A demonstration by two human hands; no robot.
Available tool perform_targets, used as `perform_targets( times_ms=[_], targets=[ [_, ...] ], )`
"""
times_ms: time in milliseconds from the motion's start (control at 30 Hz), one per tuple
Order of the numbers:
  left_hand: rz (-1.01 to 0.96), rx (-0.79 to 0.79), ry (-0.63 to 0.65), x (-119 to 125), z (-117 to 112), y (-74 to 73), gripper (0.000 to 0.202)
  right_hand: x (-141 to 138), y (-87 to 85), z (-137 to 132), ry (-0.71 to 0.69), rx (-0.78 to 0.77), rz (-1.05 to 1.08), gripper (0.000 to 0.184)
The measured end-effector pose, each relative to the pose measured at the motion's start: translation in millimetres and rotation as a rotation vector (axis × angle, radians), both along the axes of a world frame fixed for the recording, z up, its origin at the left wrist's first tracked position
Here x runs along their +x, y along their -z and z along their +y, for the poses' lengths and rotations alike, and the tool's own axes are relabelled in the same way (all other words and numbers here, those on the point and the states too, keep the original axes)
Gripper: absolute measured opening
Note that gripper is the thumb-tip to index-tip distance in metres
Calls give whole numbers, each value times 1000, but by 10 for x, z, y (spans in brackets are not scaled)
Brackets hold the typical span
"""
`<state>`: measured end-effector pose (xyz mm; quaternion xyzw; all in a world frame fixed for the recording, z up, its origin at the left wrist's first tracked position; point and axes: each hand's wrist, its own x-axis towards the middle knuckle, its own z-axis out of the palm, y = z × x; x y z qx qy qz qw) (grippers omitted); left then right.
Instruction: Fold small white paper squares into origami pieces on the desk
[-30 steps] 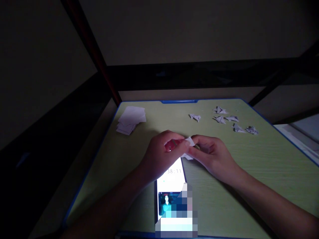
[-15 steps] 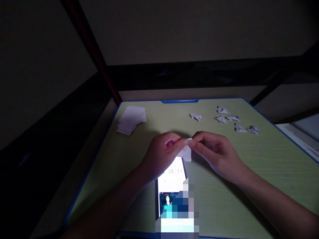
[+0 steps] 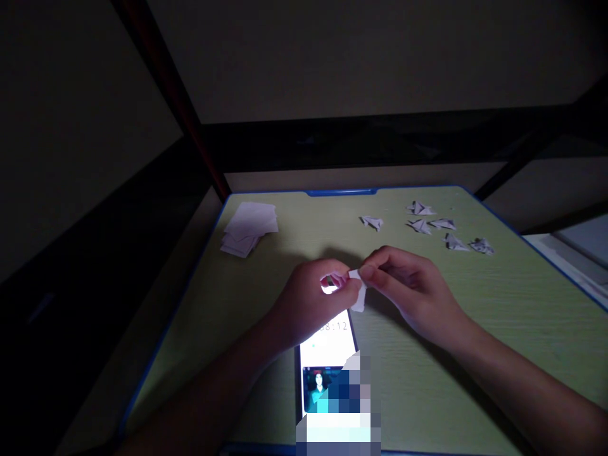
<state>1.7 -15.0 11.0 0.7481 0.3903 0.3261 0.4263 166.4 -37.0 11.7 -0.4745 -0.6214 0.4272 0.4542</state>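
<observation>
A small folded piece of white paper (image 3: 360,299) is pinched between my two hands above the table. My left hand (image 3: 316,301) grips its left side between thumb and fingers. At the paper's upper right, my right hand (image 3: 413,288) pinches the edge with thumb and forefinger. Below them lies a lit phone (image 3: 327,348) showing a timer and a picture; my left hand covers its upper part. Farther back sits a small folded paper figure (image 3: 372,222), apart from several similar paper figures (image 3: 418,226) to the right.
A stack of white paper sheets (image 3: 251,220) lies at the table's back left. The light green table (image 3: 498,354) has a blue rim. Beyond its right edge are pale flat objects (image 3: 579,250). Pixelation hides part of the phone's lower end.
My left thumb has moved slightly down and right over the paper. Less of the paper's face shows, and its top edge is turned differently. The right hand stays nearly in place.
</observation>
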Motion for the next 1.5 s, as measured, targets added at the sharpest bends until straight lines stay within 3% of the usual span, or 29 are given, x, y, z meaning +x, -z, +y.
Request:
perform_targets(
  times_ms=[200, 767, 1200, 1400, 1500],
  targets=[
    [-7, 3, 33, -3, 4, -6, 25, 10, 1, -4, -9, 2, 14, 15],
    [-2, 14, -30, -14, 14, -57, 24, -7, -7, 15, 28, -55, 28, 15],
    [55, 110, 45, -4, -2, -31, 22, 24, 41, 15, -4, -76, 176, 15],
    [11, 63, -67, -12, -11, -54, 24, 2, 3, 9, 72, -13, 94, 8],
    [-28, -12, -112, -25, 13, -47, 27, -16, -21, 10, 91, 53, 84, 15]
  ],
)
